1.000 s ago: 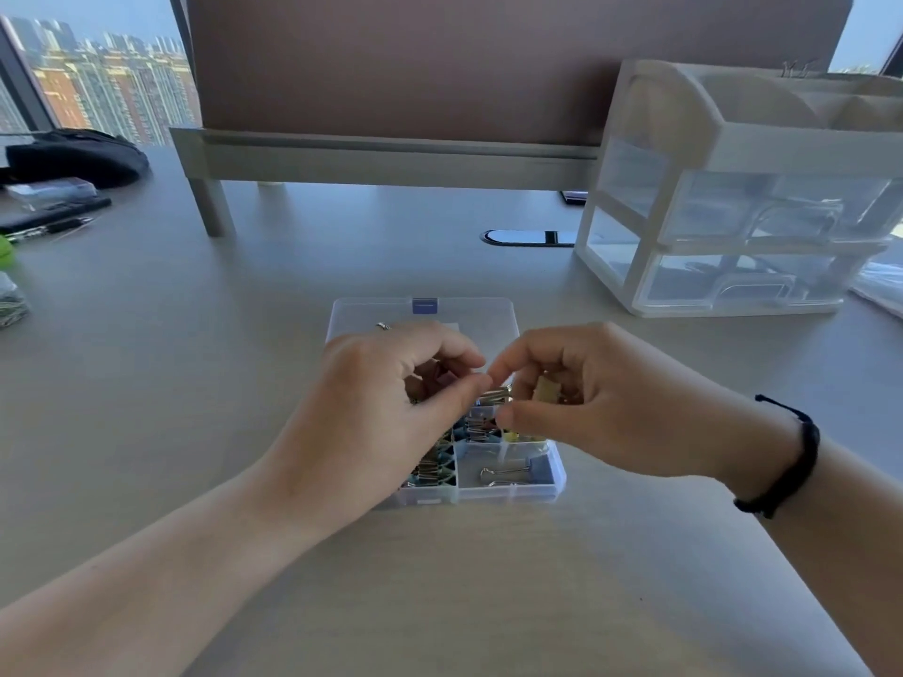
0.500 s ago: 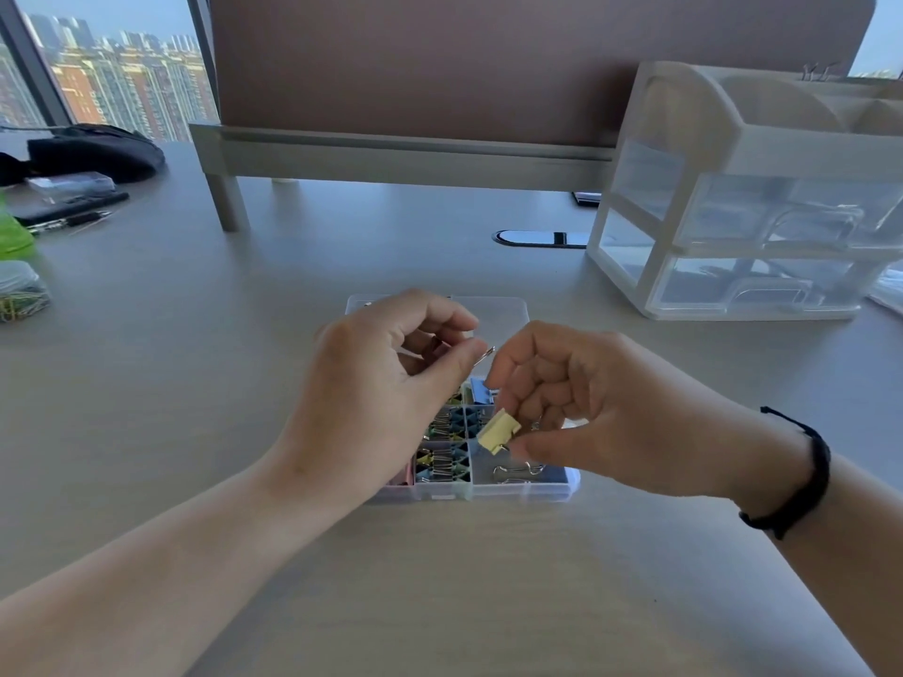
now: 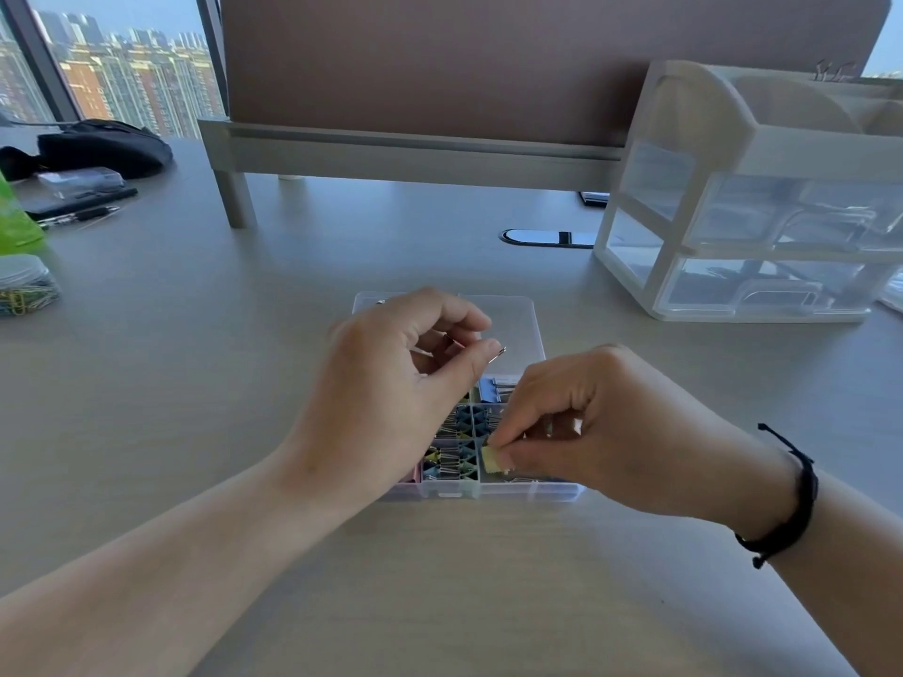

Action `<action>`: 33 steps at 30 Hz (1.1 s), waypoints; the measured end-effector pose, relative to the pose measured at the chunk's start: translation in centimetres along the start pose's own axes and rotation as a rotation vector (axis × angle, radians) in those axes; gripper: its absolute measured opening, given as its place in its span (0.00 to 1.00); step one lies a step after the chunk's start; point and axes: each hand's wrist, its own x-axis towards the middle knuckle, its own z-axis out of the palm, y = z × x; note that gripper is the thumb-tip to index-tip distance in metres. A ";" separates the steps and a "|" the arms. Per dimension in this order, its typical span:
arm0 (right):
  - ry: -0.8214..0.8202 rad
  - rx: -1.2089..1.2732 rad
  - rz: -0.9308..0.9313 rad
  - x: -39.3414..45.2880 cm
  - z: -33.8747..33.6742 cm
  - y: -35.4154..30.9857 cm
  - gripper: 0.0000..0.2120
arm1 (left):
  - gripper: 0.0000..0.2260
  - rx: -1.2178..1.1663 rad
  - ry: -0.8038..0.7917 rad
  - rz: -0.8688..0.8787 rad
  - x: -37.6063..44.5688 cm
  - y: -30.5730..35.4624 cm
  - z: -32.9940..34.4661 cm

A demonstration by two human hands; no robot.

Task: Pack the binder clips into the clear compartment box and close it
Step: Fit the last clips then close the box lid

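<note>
The clear compartment box lies on the desk at centre, its lid folded flat behind it. Coloured binder clips fill several compartments. My right hand pinches a pale yellow binder clip low over the front right compartment. My left hand hovers above the box's left half, pinching a clip by its thin metal wire; the clip's body is hidden by the fingers.
A white drawer organiser stands at the right back. A monitor riser leg is behind the box. At the far left sit a jar of paper clips, a green object, pens and a black pouch.
My right hand has moved down and toward me with the yellow clip, from mid-air to just over the front right compartment. My left hand stays above the box, still pinching its clip.
</note>
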 end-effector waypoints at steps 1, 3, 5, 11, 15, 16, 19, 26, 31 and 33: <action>0.003 0.037 0.024 0.0 0.0 0.0 0.04 | 0.05 0.003 0.000 0.001 0.0 0.0 0.0; -0.001 0.090 0.055 -0.1 0.0 -0.2 0.04 | 0.05 0.007 -0.001 0.004 0.0 0.1 0.0; 0.027 0.046 0.035 -0.1 0.1 -0.1 0.05 | 0.05 0.009 -0.003 0.006 -0.1 0.1 0.0; 0.073 -0.233 -0.122 -0.1 0.4 0.2 0.05 | 0.05 0.012 0.001 0.004 -0.1 0.1 0.0; 0.090 -0.289 -0.168 0.0 0.5 0.4 0.04 | 0.05 0.015 -0.004 0.002 -0.1 -0.1 0.0; 0.087 -0.300 -0.177 0.0 0.5 0.3 0.04 | 0.05 0.019 -0.008 0.003 -0.1 -0.1 0.0; 0.078 -0.330 -0.164 0.0 0.6 0.4 0.04 | 0.05 0.022 -0.014 -0.003 -0.1 -0.2 0.0; 0.092 -0.372 -0.128 0.0 1.0 0.1 0.02 | 0.05 0.009 -0.029 -0.020 -0.2 -0.2 0.1; 0.125 -0.286 -0.112 -0.1 0.8 -0.2 0.04 | 0.05 0.005 -0.023 -0.016 -0.1 -0.2 0.1; 0.152 -0.202 -0.055 0.0 0.4 -0.1 0.05 | 0.05 0.002 -0.022 -0.020 -0.1 -0.2 0.1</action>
